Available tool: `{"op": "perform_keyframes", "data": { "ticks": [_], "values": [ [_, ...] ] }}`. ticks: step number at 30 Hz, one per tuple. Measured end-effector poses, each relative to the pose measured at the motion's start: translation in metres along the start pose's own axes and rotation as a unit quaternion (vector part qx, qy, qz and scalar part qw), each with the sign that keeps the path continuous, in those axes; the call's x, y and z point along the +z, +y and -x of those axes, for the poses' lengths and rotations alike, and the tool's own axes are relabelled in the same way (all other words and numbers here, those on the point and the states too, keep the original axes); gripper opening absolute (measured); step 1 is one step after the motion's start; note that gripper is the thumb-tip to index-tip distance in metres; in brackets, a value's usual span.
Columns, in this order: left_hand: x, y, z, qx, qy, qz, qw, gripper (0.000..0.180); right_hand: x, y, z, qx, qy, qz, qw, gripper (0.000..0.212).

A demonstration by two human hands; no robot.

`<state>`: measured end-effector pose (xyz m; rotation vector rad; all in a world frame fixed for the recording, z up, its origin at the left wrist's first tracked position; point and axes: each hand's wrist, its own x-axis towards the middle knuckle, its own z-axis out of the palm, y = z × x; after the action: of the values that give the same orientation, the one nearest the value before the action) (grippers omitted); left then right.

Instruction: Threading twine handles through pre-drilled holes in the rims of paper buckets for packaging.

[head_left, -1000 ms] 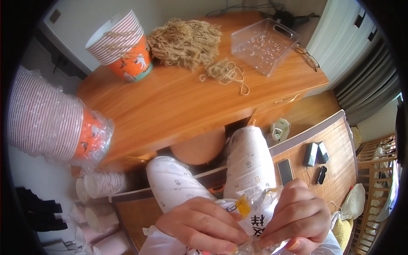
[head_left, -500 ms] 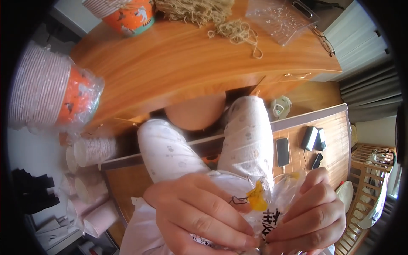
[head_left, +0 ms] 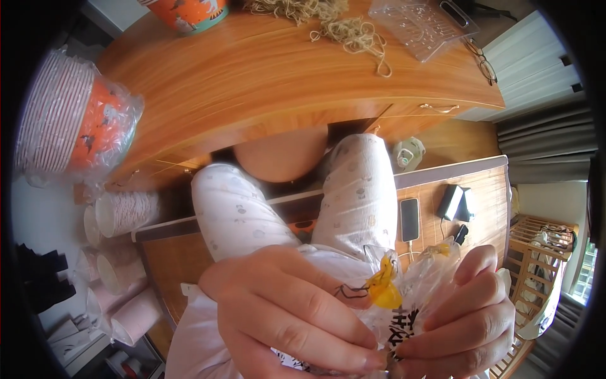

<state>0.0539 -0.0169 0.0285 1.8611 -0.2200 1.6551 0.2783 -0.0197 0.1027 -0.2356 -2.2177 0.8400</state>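
Note:
Close to my lap, both hands pinch a crinkled clear plastic bag (head_left: 420, 281) with black print and yellow patches. My left hand (head_left: 290, 309) comes from the left, its fingers bent and its fingertips closed on the bag's near part. Opposite it, my right hand (head_left: 464, 325) grips the same bag with curled fingers. The two sets of fingertips almost meet. A yellow patch (head_left: 384, 287) with dark lines stands up between the hands. Whatever the bag contains is hidden behind my fingers.
Ahead is a wooden desk (head_left: 252, 88) with tangled beige string (head_left: 353, 38), a clear plastic tray (head_left: 423, 28) and glasses (head_left: 483, 63). Wrapped stacked paper cups (head_left: 69, 123) stand at left. A phone (head_left: 409, 219) on a cable and black-and-white boxes (head_left: 451, 201) lie at right.
The whole view has shifted slightly, with the desk and cups sitting a little higher and further left. Both hands keep their grip on the bag, and its clear part spreads somewhat more between them.

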Motion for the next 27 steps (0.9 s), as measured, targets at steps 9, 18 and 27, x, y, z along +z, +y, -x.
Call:
{"op": "perform_keyframes", "data": {
  "ticks": [9, 18, 27],
  "values": [
    [-0.008, -0.003, 0.008, -0.070, 0.007, 0.033, 0.997, 0.010, -0.001, 0.001, 0.000, 0.043, 0.003, 0.026, 0.999, 0.035],
    [-0.017, -0.030, 0.031, -0.130, 0.039, 0.008, 0.991, 0.014, 0.016, 0.023, 0.012, 0.136, 0.151, 0.113, 0.973, 0.042],
    [-0.010, -0.066, 0.076, -0.328, 0.236, 0.032, 0.914, 0.069, 0.023, 0.103, 0.069, 0.279, 0.151, -0.208, 0.925, 0.069]
  ]
}}
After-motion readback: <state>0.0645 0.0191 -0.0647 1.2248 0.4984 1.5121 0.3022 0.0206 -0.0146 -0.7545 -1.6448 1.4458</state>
